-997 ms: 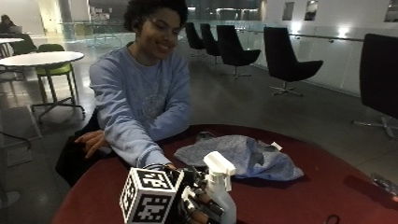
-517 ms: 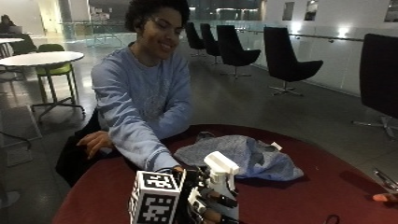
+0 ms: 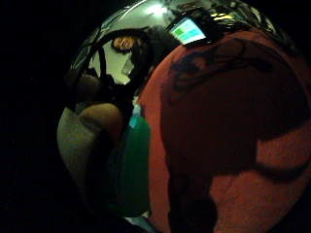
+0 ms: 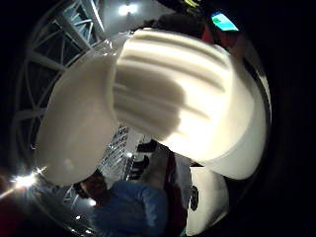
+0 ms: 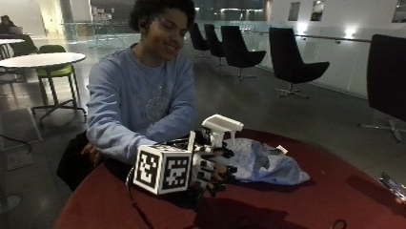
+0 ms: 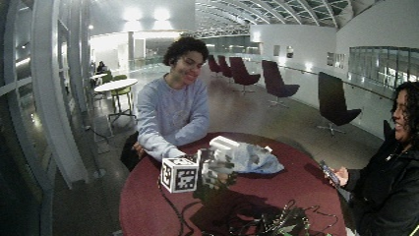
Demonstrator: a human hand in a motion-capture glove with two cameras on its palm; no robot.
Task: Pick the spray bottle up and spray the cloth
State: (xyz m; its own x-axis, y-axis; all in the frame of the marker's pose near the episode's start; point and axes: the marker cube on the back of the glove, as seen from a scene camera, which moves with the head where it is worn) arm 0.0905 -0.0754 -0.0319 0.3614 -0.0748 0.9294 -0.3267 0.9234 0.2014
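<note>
Gripping spray bottle [image 5: 218,131] upright above table [image 5: 329,195], gloved right hands [image 5: 212,167] curled round it beside cloth [image 5: 266,162].

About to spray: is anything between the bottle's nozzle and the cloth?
Nothing visible. The right hand holds the bottle off the red table, and the cloth lies right beside it with no object between.

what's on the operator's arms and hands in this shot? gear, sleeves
The right hand wears a black glove with white plastic pieces strapped on. Both arms are in the long sleeves of a light blue sweatshirt. The other hand is bare, partly hidden behind the table edge.
</note>
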